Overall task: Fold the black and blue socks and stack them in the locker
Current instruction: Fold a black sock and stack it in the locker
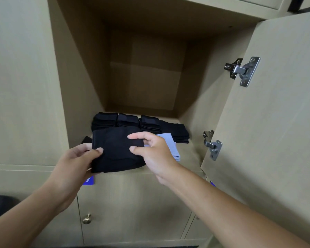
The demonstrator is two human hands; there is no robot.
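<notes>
Both hands pinch a folded black sock [117, 150] at the locker [75, 68] front edge: left hand [82, 158] thumb on top, right hand [154, 153] thumb & forefinger on its right side. Blue sock [170, 144] just right of it, under right hand. Black sock stacks [141, 124] behind. Open door [276, 122] to the right.

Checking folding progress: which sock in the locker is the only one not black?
The light blue sock, lying on the locker floor just behind the right hand. The sock held in both hands and the stacks behind are all black.
</notes>
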